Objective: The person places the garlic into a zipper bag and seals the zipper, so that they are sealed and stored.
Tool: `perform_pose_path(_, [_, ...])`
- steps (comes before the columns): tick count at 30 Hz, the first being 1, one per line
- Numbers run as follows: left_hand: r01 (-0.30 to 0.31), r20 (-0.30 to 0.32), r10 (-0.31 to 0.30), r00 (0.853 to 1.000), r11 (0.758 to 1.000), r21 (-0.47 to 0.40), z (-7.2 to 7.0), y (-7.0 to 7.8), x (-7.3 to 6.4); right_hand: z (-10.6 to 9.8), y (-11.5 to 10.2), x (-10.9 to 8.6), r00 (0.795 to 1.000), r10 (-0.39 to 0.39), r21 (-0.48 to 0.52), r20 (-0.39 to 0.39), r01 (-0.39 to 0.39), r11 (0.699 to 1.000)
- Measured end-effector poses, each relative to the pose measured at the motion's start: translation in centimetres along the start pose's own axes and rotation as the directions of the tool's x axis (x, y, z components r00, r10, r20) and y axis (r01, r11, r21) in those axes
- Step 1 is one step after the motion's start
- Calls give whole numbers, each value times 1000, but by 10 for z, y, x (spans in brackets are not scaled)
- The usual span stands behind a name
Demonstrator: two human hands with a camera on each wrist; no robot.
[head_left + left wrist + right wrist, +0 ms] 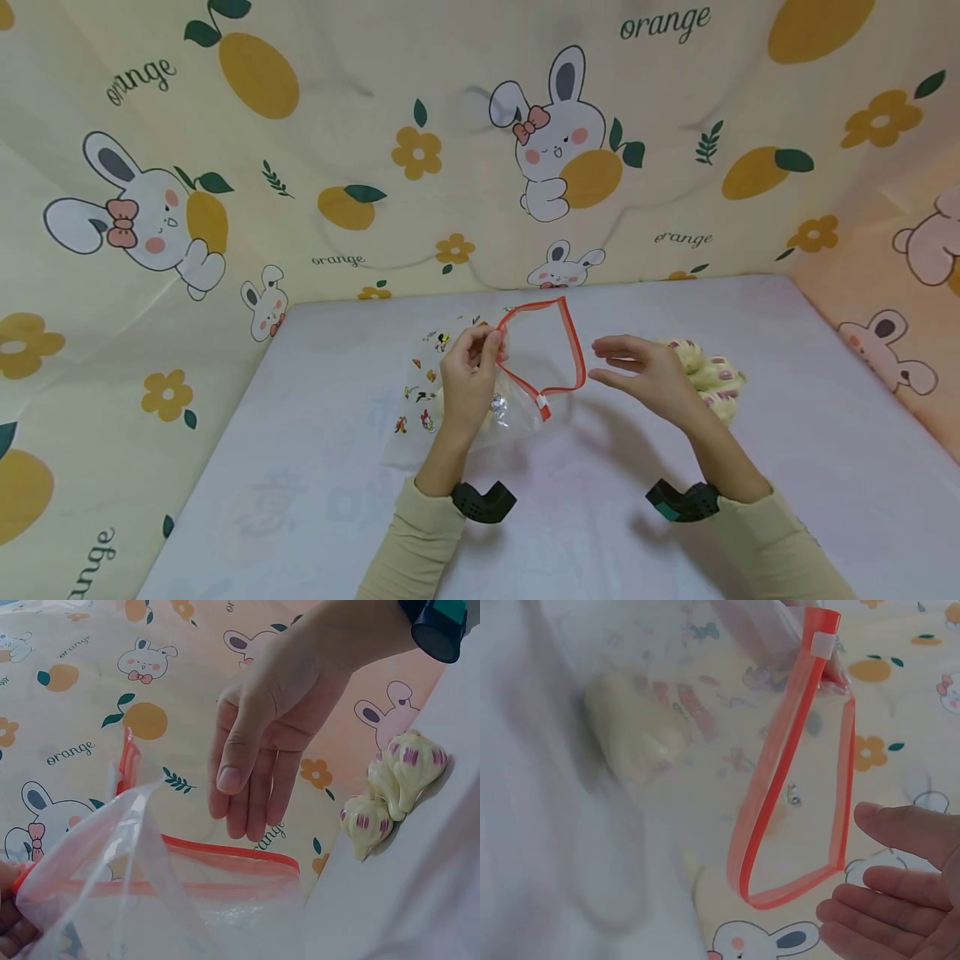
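A clear zip bag (420, 421) with cartoon prints stands with its red-edged mouth wide apart. My left hand (468, 379) pinches the zip edge at one side of the mouth. A white slider (823, 645) sits at one end of the red zip strip. Inside the bag, a pale yellow garlic-shaped piece (634, 731) shows through the cloudy plastic. My right hand (648, 379) is just right of the mouth, fingers extended and holding nothing. Several pale yellow, garlic-shaped pieces (412, 769) with purple marks lie together beyond that hand, partly hidden by it in the head view.
The white tabletop (300, 467) reaches back to a patterned cloth (465, 175) with rabbits and oranges, which also hangs along both sides. Each wrist wears a black camera band, such as the one on the left wrist (483, 502).
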State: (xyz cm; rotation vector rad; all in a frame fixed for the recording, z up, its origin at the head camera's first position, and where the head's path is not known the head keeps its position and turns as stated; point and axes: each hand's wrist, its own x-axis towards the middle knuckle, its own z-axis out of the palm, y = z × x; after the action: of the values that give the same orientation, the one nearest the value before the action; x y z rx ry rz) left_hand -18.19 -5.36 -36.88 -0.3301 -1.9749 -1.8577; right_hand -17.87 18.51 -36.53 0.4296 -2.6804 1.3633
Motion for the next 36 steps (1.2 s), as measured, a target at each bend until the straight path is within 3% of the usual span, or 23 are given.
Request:
perform_pose_path(11, [11,2,-11,1000,1000,5,0,0,0,-10,5,-11,993,117,9,34,-118,993])
perform_pose_path(29, [15,0,-15,1000,1000,-4,-1,0,0,-24,15,-19,998,-31,-46,-46,28,999])
perform_pose_path(36, [9,0,-9,1000,1000,1,-1,-1,0,-31,18,-23,999,-6,-78,-49,3,997])
